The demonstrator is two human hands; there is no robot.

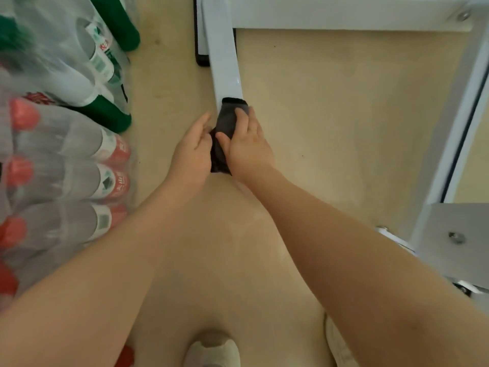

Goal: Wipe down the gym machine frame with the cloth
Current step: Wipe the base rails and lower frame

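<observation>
Right, both hands, left hand (194,145) & right hand (247,147), clamp the cloth (226,123) round the bar (225,64); bar runs far from you.

Dim warm light, blurred wide-angle edges

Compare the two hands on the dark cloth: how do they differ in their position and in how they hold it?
The left hand is at the left side of the dark cloth, with the fingers curling round its edge; the right hand lies over the top and right side, with thumb and one finger spread on the fabric. The right hand reaches further up the white frame bar than the left hand. Both hold the cloth wrapped on this bar.
</observation>
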